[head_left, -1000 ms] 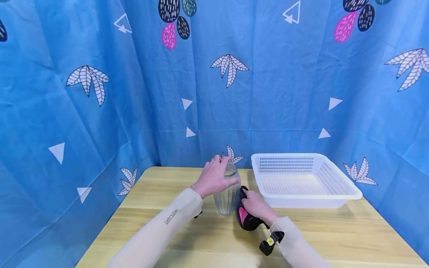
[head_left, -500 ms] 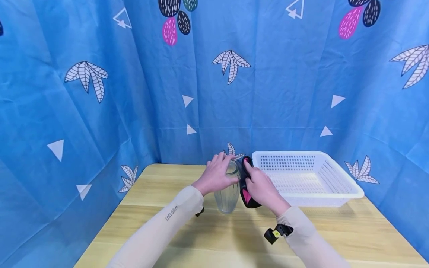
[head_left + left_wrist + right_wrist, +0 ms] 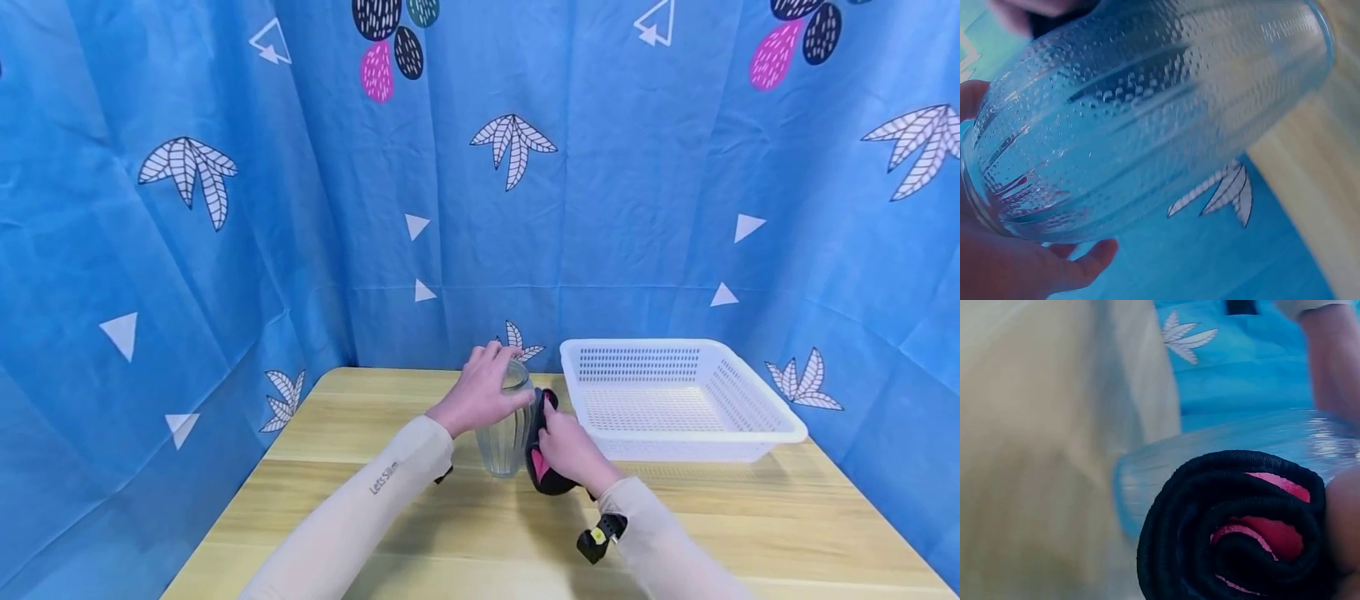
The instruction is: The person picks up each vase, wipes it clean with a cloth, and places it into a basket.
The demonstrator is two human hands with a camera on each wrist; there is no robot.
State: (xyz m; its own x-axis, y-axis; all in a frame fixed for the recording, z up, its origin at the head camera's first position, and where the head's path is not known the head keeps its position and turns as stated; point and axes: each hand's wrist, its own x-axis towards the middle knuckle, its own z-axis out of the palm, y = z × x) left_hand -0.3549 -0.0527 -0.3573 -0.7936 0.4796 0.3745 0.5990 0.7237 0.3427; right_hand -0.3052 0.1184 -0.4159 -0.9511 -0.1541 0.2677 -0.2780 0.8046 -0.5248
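A clear ribbed glass vase [image 3: 502, 433] stands upright on the wooden table, its textured side filling the left wrist view. My left hand [image 3: 482, 396] grips it round the rim from above, with thumb and fingers on opposite sides. My right hand [image 3: 570, 450] holds a rolled black cloth with a pink inner side [image 3: 546, 467] against the vase's right side. In the right wrist view the spiral end of the rolled cloth [image 3: 1229, 544] shows large in front of the vase [image 3: 1210, 456]. Part of my right hand's grip is hidden behind the roll.
A white perforated plastic basket [image 3: 682, 442] stands on the table [image 3: 420, 533] to the right of the vase. A blue patterned curtain [image 3: 480, 250] hangs behind the table and along both sides.
My right hand has moved the rolled cloth up along the vase's side, then back down partway. My left hand keeps its hold on the rim.
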